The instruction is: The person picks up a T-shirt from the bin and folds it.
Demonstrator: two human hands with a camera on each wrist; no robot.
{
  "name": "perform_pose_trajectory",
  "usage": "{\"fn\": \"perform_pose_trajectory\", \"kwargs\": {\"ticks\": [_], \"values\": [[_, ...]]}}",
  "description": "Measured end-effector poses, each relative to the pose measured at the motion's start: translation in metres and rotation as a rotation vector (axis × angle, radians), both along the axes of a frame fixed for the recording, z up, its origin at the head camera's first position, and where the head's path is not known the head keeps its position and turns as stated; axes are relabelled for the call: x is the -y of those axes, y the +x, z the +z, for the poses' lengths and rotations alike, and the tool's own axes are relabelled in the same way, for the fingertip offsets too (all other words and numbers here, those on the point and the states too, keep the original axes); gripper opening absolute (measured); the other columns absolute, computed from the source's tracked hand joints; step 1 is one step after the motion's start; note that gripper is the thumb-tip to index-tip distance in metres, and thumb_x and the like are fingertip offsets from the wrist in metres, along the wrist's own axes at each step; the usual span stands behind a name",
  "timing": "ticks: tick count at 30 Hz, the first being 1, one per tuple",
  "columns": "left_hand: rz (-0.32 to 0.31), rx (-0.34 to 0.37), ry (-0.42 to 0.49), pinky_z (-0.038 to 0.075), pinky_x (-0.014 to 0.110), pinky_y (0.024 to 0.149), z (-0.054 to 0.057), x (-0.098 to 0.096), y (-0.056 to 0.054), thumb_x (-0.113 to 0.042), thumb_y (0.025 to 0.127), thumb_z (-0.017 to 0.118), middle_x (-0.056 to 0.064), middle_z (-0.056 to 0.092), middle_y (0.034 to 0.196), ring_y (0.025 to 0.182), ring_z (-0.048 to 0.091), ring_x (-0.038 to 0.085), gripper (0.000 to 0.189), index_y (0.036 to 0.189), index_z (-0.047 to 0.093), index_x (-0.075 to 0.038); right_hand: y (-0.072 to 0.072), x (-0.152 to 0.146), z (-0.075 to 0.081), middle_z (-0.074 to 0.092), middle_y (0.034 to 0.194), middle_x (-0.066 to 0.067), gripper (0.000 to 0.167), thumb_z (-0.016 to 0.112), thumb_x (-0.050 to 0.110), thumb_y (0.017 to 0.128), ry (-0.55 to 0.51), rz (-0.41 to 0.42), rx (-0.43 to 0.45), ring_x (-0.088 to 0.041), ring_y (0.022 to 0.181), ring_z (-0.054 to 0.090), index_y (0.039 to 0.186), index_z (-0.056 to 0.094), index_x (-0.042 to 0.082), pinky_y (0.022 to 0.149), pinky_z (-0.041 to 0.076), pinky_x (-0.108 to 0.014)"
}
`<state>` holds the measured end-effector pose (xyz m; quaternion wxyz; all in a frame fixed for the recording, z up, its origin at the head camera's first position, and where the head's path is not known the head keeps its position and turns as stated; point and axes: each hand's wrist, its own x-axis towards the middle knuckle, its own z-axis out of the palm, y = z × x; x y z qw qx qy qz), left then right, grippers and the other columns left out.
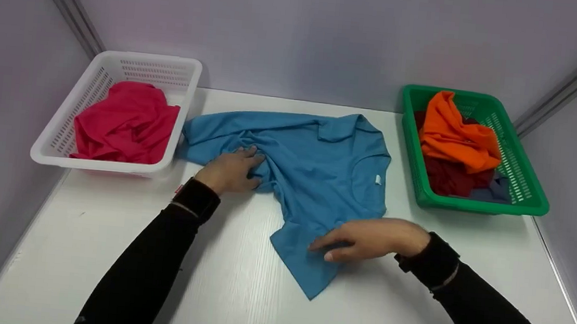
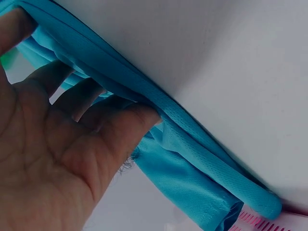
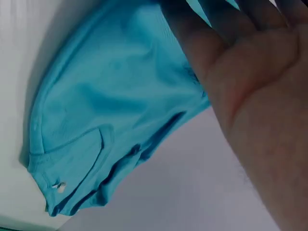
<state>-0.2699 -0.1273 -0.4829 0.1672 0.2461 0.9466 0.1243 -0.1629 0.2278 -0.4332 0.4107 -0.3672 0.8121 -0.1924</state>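
A blue T-shirt is spread on the white table with its neckline, bearing a small white label, toward the right. One short sleeve points toward the front edge; the bunched lower part reaches left to the white basket. My left hand lies on the bunched hem area, fingers extended and spread, and in the left wrist view its fingertips touch the folded cloth. Over the front sleeve is my right hand, index finger stretched out and thumb apart. Its fingertips run out of the top of the right wrist view, above the blue cloth.
At the left stands a white basket holding a crumpled pink-red garment. A green basket on the right contains an orange garment atop dark red and grey-blue ones. Pale panels wall in the back and sides.
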Motion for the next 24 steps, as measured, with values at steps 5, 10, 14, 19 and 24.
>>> {"fn": "perform_pose_trajectory", "kwargs": {"ticks": [5, 10, 14, 19, 24], "values": [[0.021, 0.015, -0.013, 0.03, 0.066, 0.148, 0.008, -0.004, 0.005, -0.036, 0.118, 0.063, 0.022, 0.03, 0.194, 0.18, 0.029, 0.052, 0.073, 0.183, 0.041, -0.011, -0.015, -0.006, -0.006, 0.059, 0.178, -0.02, 0.051, 0.063, 0.034, 0.123, 0.0, -0.297, -0.276, -0.046, 0.166, 0.055, 0.167, 0.064, 0.009, 0.137, 0.045, -0.07], [0.023, 0.024, -0.033, 0.029, 0.066, 0.148, 0.009, -0.004, 0.005, -0.038, 0.119, 0.063, 0.021, 0.028, 0.195, 0.181, 0.028, 0.051, 0.074, 0.184, 0.039, -0.013, -0.021, -0.004, -0.022, 0.031, 0.191, -0.032, 0.074, 0.067, 0.043, 0.12, 0.17, -0.471, -0.391, -0.061, 0.177, 0.031, 0.178, 0.047, 0.002, 0.14, 0.036, -0.078], [0.028, 0.037, -0.039, 0.028, 0.067, 0.148, 0.009, -0.005, 0.003, -0.04, 0.119, 0.063, 0.018, 0.025, 0.196, 0.182, 0.025, 0.05, 0.076, 0.185, 0.036, -0.014, -0.026, -0.008, -0.032, 0.014, 0.195, -0.03, 0.092, 0.073, 0.048, 0.116, 0.201, -0.455, -0.331, -0.063, 0.18, 0.014, 0.185, 0.031, 0.003, 0.142, 0.028, -0.08], [0.07, 0.051, -0.025, 0.026, 0.067, 0.149, 0.007, -0.005, 0.001, -0.041, 0.118, 0.06, 0.018, 0.023, 0.197, 0.183, 0.021, 0.049, 0.076, 0.185, 0.036, -0.014, -0.037, -0.014, -0.033, 0.01, 0.196, -0.029, 0.102, 0.08, 0.049, 0.112, 0.216, -0.454, -0.328, -0.063, 0.181, 0.012, 0.186, 0.027, 0.004, 0.143, 0.026, -0.08], [0.113, 0.04, -0.004, 0.028, 0.067, 0.148, 0.003, -0.008, -0.005, -0.051, 0.12, 0.057, 0.02, 0.029, 0.195, 0.182, 0.025, 0.049, 0.077, 0.184, 0.04, -0.012, -0.048, -0.017, -0.032, 0.008, 0.196, -0.029, 0.107, 0.082, 0.051, 0.11, 0.248, -0.481, -0.326, -0.064, 0.18, 0.011, 0.187, 0.025, 0.004, 0.144, 0.024, -0.08]]}}
